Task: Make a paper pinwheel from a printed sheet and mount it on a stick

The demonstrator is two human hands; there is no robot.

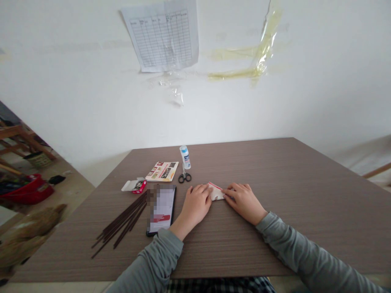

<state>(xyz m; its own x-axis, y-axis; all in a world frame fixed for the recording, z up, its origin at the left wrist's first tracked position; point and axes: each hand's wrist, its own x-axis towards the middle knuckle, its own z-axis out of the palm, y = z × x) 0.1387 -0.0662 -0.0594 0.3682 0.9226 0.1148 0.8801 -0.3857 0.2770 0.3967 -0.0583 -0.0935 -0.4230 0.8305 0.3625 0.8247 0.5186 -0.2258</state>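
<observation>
1. Thin dark sticks (122, 224) lie loosely fanned on the table (232, 252), left of the phone (161, 209); none is joined to anything, so they look unused so far.
2. A small red-and-white box (139, 186), its flap up, sits beyond the phone and slightly left; its contents are too small to tell.
3. A printed booklet (163, 171) lies flat just beyond the phone.
4. Scissors (184, 177) rest beyond the phone to the right, and a glue stick (185, 158) stands behind them; neither is in a hand.
5. The left hand (197, 198), right of the phone, is narrow, holding the paper's left side; its thumb is hard to make out.
6. The paper (217, 193), well right of the phone, appears already folded small; whether its folding is finished I cannot tell.
7. The right hand (243, 202), farthest from the phone, is also narrow, fingertips gripping the paper's right end.
</observation>
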